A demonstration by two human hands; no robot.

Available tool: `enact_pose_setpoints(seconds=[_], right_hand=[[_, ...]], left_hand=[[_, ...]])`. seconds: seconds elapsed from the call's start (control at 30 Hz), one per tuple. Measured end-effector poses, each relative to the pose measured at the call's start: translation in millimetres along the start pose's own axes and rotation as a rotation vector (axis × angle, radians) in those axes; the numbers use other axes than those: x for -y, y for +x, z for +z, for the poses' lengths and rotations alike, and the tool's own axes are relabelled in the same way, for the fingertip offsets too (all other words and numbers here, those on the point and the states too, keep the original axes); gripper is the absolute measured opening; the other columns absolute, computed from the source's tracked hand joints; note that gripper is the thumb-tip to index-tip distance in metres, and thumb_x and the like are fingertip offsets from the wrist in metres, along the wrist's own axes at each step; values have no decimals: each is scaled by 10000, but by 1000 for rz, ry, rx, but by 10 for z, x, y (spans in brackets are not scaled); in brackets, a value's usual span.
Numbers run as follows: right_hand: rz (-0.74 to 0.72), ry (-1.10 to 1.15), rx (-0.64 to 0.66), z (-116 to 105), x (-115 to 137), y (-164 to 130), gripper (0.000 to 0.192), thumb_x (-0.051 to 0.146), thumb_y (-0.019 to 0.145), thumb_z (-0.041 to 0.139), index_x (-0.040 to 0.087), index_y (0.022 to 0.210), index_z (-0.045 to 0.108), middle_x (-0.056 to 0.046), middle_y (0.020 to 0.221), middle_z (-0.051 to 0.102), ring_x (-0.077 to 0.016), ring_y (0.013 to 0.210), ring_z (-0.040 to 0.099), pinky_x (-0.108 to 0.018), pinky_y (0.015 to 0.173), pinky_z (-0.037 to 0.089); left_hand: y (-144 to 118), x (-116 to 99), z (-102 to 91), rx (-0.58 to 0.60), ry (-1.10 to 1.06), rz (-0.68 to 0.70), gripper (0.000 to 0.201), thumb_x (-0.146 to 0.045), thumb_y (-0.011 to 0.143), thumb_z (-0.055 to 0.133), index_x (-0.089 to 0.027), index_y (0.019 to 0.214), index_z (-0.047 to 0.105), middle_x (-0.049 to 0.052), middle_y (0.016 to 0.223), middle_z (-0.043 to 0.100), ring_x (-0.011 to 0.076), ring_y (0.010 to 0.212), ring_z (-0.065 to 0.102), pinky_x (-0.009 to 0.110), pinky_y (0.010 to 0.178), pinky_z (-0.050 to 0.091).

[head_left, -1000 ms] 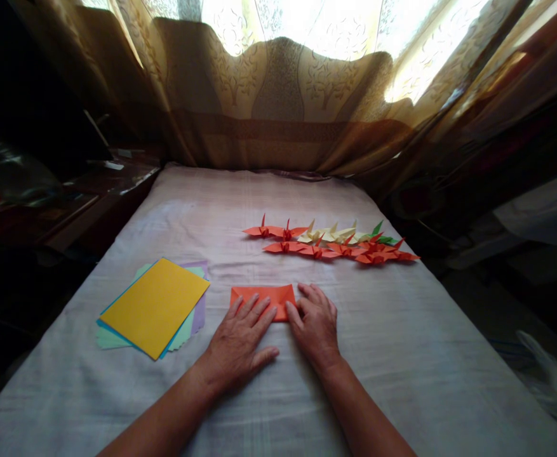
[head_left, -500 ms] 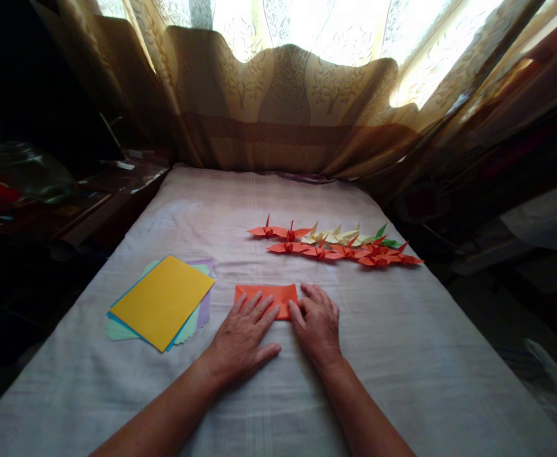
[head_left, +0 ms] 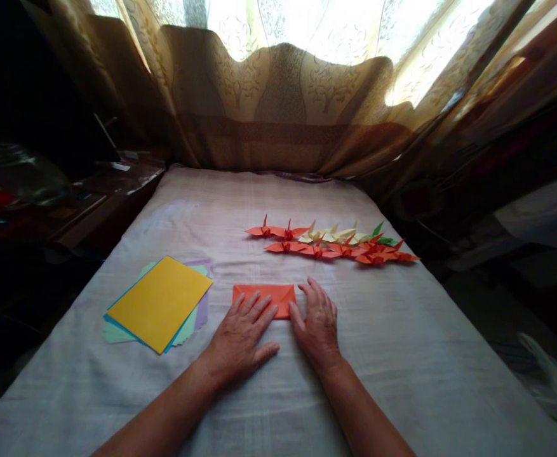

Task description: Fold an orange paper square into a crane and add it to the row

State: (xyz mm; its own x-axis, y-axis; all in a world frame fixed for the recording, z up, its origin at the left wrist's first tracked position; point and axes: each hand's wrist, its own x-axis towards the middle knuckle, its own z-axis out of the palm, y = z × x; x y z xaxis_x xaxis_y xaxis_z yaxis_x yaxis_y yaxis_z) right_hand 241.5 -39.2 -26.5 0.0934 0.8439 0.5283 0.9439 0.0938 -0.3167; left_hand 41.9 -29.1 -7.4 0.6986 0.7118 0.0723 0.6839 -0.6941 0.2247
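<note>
A folded orange-red sheet of paper (head_left: 282, 296) lies flat on the cloth-covered surface (head_left: 392, 355), its long side running left to right. My left hand (head_left: 241, 330) rests flat over its lower left part, fingers spread and pressing on it. At the paper's lower right corner, my right hand (head_left: 317, 322) touches the edge with its thumb. The other fingers of that hand are apart and bent a little, with nothing visible between them. Some of the paper's lower edge is hidden under my left fingers.
To the left lies a stack of coloured sheets, a yellow sheet (head_left: 161, 304) on top. Beyond my hands, several folded paper cranes (head_left: 319, 251) in red, cream and green stand in two rows. A patterned curtain (head_left: 278, 95) hangs at the back. A dark side table (head_left: 116, 178) borders the left.
My right fingers have lifted and stretched out a little, away from the paper's right edge. My left hand stays on the paper. The whole view has shifted slightly.
</note>
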Motion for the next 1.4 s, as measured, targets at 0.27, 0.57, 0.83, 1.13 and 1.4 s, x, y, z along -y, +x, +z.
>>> enact_pose_setpoints(seconds=[0.27,0.57,0.83,1.13,1.4], right_hand=[[-404,23,282,-244,50,-208,400,275,973,472,175,1352,553,-97,1395,573,-254,1343,458,-469,1156,220],[-326,-23,434,-401,-62,-284,418,367,985,466,230,1371,553,-57,1440,526,-281,1347,458,-512,1155,222],[-239,-69,470,-452,-104,-317,428,370,973,483,228,1370,556,-54,1445,516,-314,1360,436,-543,1121,270],[-196,-56,480,-440,-79,-306,414,368,969,495,251,1359,566,-60,1448,515,-305,1370,428,-542,1120,283],[-188,-36,432,-417,-84,-323,395,359,970,499,255,1342,579,-65,1430,539,-281,1367,434,-508,1120,296]], left_hand=[[-15,19,101,-103,25,24,675,-611,929,459,-214,1473,415,100,1507,456,301,1395,391,489,1169,228],[-15,44,80,-60,3,36,648,-594,913,507,-282,1474,418,95,1532,419,326,1400,374,524,1148,242],[-3,76,-70,94,11,47,610,-617,924,472,-364,1474,398,105,1562,360,339,1424,343,557,1132,246],[-463,504,-330,118,140,62,691,-716,898,401,-316,1460,440,112,1529,414,338,1414,356,551,1163,114],[-560,644,-480,5,220,-14,451,-606,919,482,-311,1207,666,74,1470,502,341,1378,399,576,1154,178]])
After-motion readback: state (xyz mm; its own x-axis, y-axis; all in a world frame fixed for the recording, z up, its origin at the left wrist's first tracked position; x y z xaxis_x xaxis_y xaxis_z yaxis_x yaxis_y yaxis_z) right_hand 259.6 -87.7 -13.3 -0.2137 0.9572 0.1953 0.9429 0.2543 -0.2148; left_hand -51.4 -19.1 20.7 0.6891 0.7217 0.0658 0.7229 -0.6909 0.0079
